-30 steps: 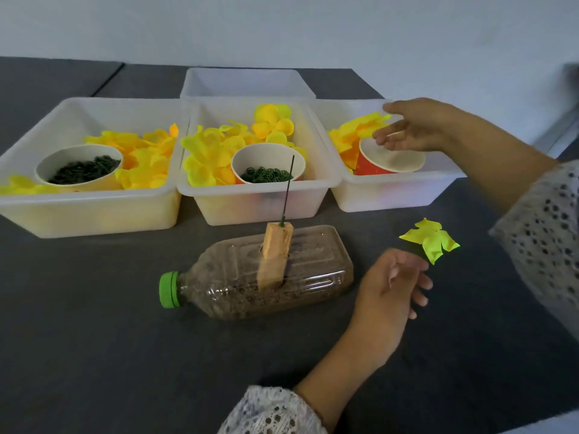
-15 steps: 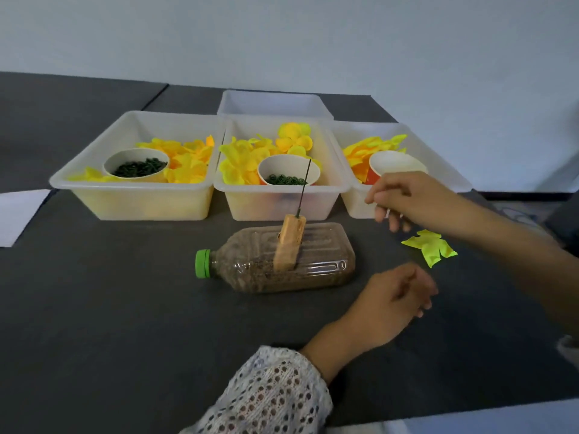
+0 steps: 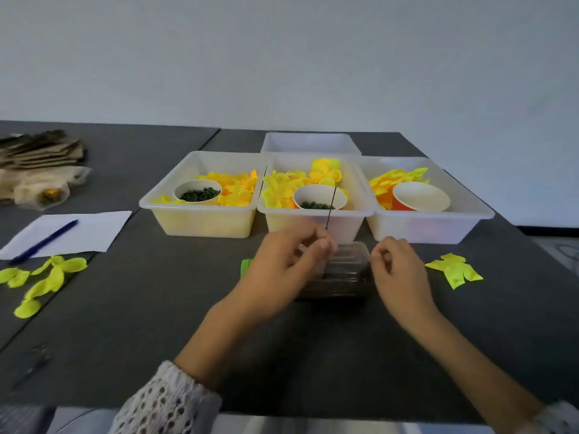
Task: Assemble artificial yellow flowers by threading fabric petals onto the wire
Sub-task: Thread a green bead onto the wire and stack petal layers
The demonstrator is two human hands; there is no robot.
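**Both hands closing on the wire, no petal threaded yet**

You are bringing your left hand (image 3: 283,261) in at the foot of the wire (image 3: 331,208), which is standing upright out of the bottle (image 3: 338,277) lying on the surface (image 3: 156,308). The left fingers (image 3: 319,244) are curling toward the wire's base; blur is hiding whether they are pinching it, so I cannot tell. Your right hand (image 3: 396,264) is hovering just right of the bottle, fingers curled in; whether they are holding some small piece, I cannot tell.

The yellow petals are lying heaped in the three trays (image 3: 200,220) behind the wire, and a lime-green leaf piece (image 3: 454,269) is resting on the surface near your right hand.

Judgement: you are readying to thread. Steady the wire low with the left hand, so the tip is not swaying, and bring each petal's centre hole straight down over the tip. Slide gently, as fabric tears at the hole.
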